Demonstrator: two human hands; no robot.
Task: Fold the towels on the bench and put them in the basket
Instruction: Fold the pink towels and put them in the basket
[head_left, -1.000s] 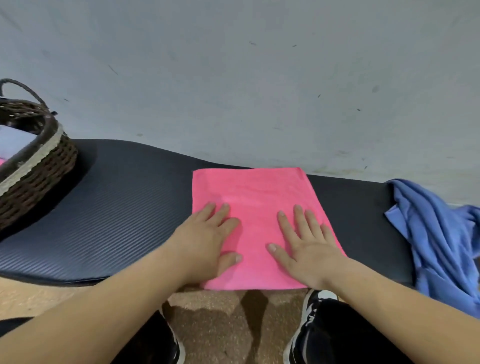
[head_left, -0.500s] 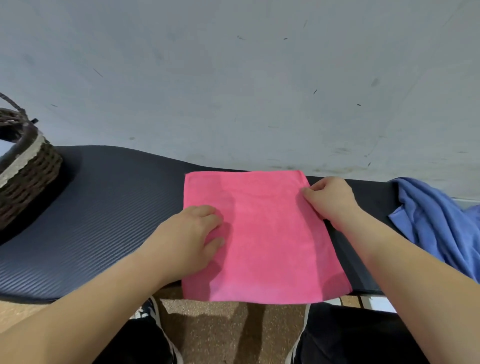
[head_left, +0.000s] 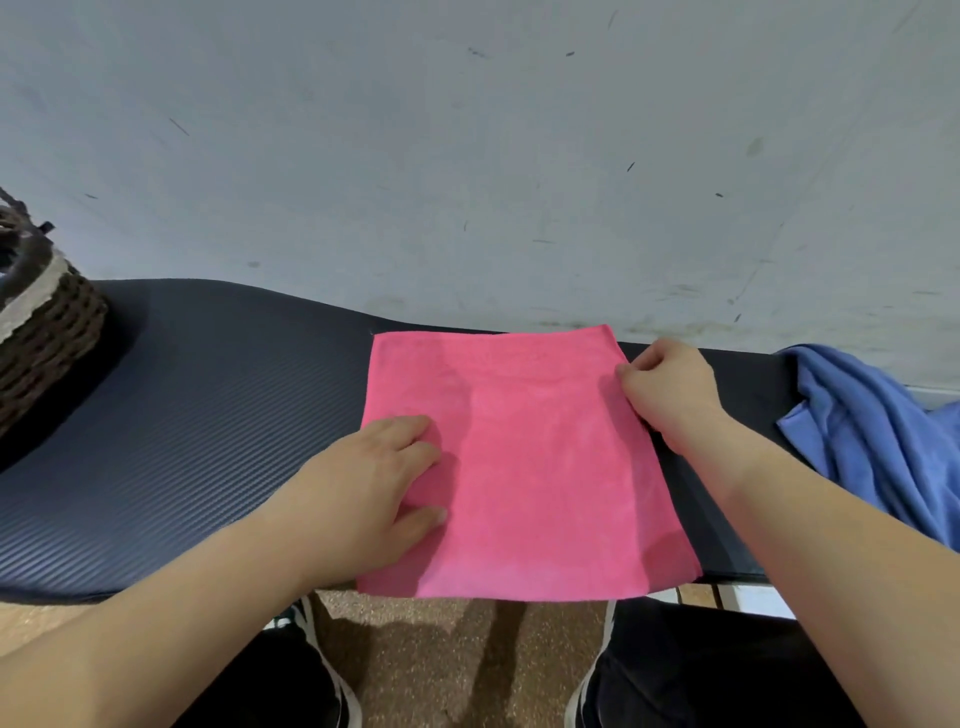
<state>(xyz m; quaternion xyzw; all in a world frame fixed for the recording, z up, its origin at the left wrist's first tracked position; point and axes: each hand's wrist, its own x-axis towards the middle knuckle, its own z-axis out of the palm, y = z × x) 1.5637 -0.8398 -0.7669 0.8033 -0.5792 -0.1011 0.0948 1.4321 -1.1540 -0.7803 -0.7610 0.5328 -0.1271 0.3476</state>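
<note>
Both hands are on the pink towel (head_left: 524, 467). The left hand (head_left: 374, 488) is lying on its near left part, fingers relaxed and pressing the cloth down. The right hand (head_left: 670, 389) is pinching the right edge close to the far corner, fingers curled. The towel is lying flat across the dark bench (head_left: 182, 441), its near edge hanging over the front. A blue towel (head_left: 872, 441) is sitting crumpled to the right, and the basket (head_left: 47, 332) is standing far left.

No legible text, label, brand or number on any surface in view.
</note>
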